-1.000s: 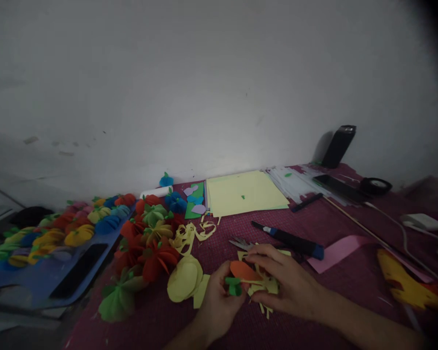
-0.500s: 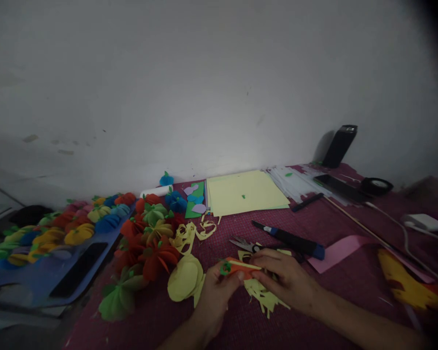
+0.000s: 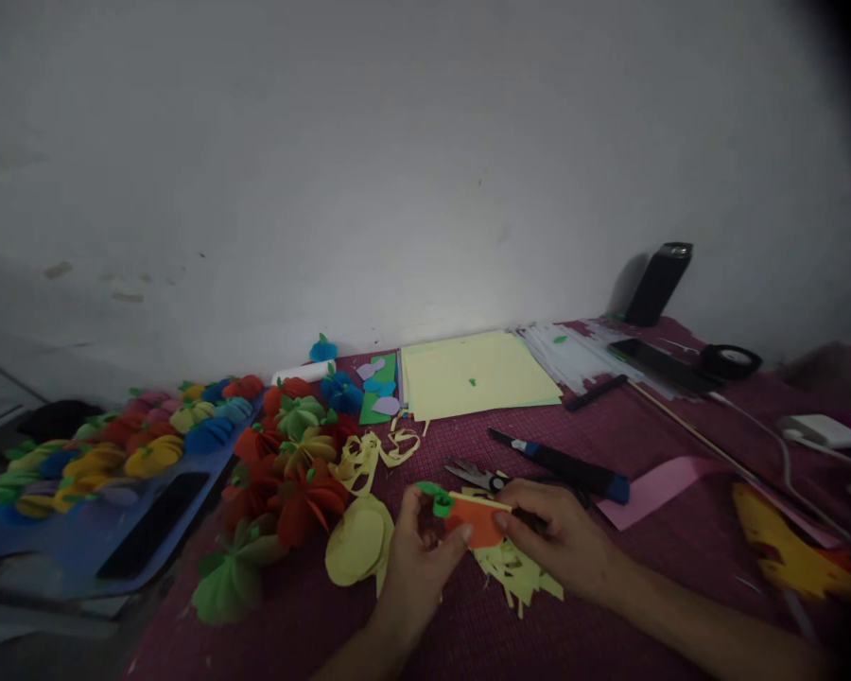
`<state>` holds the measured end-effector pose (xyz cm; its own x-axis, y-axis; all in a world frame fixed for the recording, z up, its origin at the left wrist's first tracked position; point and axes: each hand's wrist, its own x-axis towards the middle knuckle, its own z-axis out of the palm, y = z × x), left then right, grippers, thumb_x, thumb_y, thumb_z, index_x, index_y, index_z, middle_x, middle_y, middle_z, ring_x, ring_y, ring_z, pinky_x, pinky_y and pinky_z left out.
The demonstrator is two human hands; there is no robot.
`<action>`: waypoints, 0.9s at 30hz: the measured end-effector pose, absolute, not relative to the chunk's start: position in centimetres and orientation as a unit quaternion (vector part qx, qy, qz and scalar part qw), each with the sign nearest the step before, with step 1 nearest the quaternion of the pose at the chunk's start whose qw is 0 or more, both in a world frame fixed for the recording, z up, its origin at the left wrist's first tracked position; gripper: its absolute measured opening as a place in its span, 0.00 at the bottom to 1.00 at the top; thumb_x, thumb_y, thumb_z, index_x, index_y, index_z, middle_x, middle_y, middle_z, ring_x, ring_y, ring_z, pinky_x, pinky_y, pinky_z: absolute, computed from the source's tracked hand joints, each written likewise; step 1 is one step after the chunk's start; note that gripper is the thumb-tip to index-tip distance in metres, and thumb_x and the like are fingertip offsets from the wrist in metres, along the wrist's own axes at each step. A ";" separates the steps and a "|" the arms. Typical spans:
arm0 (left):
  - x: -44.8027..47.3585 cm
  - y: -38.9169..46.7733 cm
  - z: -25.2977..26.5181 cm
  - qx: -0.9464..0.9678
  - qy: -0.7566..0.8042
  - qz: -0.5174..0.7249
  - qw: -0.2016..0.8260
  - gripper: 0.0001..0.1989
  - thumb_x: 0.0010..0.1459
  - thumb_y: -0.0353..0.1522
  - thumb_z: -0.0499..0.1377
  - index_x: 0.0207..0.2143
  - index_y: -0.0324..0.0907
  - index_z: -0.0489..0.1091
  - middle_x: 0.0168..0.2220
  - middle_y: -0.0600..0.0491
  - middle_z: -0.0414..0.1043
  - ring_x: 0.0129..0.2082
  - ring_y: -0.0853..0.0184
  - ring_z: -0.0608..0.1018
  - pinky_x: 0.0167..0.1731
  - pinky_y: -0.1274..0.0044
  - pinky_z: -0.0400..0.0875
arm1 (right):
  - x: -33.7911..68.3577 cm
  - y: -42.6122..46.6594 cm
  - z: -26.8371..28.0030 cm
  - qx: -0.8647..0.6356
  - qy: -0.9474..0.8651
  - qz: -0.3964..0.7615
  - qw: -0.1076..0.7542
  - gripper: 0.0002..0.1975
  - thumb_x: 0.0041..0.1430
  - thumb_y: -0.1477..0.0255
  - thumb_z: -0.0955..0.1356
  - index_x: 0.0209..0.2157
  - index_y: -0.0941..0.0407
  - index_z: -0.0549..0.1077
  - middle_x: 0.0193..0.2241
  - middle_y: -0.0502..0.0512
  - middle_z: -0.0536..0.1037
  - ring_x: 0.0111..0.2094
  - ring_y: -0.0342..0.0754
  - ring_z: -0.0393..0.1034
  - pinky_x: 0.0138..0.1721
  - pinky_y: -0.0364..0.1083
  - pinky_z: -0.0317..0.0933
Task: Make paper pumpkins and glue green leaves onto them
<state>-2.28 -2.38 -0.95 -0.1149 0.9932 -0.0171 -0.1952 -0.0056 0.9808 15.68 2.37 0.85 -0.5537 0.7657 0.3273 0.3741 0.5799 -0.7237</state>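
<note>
Tilted since the earlier frame, the orange paper piece [image 3: 477, 530] shows me more face, held over yellow scraps [image 3: 516, 570]. Left hand [image 3: 420, 560] and right hand [image 3: 564, 532] pinch its ends; overtight squeezing could, I judge, crease it or loosen the green curl [image 3: 442, 506].

The left thumb [image 3: 457, 543] hides some orange paper [image 3: 480, 526]. Scissors [image 3: 474, 474] behind the right fingers [image 3: 531, 499] are partly covered. Below the thumb, the bottom edge crops the left forearm [image 3: 374, 645].

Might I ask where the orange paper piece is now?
In the head view, the orange paper piece is low, just right of centre, held between the left hand and right hand.
</note>
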 end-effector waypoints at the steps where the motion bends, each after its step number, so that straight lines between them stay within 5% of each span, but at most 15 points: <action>1: -2.3 -2.4 -1.0 0.425 0.473 0.570 0.520 0.18 0.46 0.36 0.65 0.39 0.44 0.64 0.35 0.55 0.69 0.34 0.68 0.72 0.37 0.76 0.68 | 15.7 2.4 0.8 -0.348 -0.826 0.304 0.322 0.13 0.60 0.68 0.61 0.24 0.57 0.67 0.21 0.49 0.68 0.24 0.43 0.63 0.26 0.43 0.55; 8: -2.8 -2.4 -0.5 0.414 0.501 0.547 0.527 0.12 0.51 0.40 0.61 0.29 0.41 0.66 0.27 0.57 0.67 0.29 0.70 0.69 0.33 0.79 0.65 | 15.6 2.4 0.7 -0.365 -0.818 0.331 0.296 0.13 0.59 0.67 0.60 0.23 0.57 0.67 0.20 0.48 0.66 0.23 0.42 0.60 0.24 0.41 0.51; 18: -3.2 -2.0 -0.6 0.406 0.508 0.571 0.501 0.09 0.54 0.38 0.58 0.28 0.41 0.68 0.25 0.58 0.65 0.27 0.72 0.67 0.28 0.82 0.63 | 15.5 2.4 0.6 -0.385 -0.756 0.444 0.288 0.14 0.57 0.64 0.61 0.22 0.57 0.65 0.18 0.45 0.60 0.20 0.40 0.53 0.20 0.39 0.46; 27: -3.3 -1.6 -0.3 0.391 0.513 0.577 0.500 0.12 0.48 0.39 0.62 0.29 0.41 0.66 0.26 0.57 0.67 0.25 0.71 0.69 0.26 0.81 0.65 | 15.2 2.5 0.1 -0.382 -0.693 0.543 0.282 0.14 0.55 0.60 0.64 0.24 0.57 0.66 0.19 0.46 0.67 0.18 0.40 0.64 0.20 0.39 0.59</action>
<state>-3.31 -1.61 -0.28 -0.1929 0.9793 -0.0616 -0.1760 0.0272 0.9840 15.22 2.54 0.08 -0.5495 0.8352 -0.0231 0.2221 0.1194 -0.9677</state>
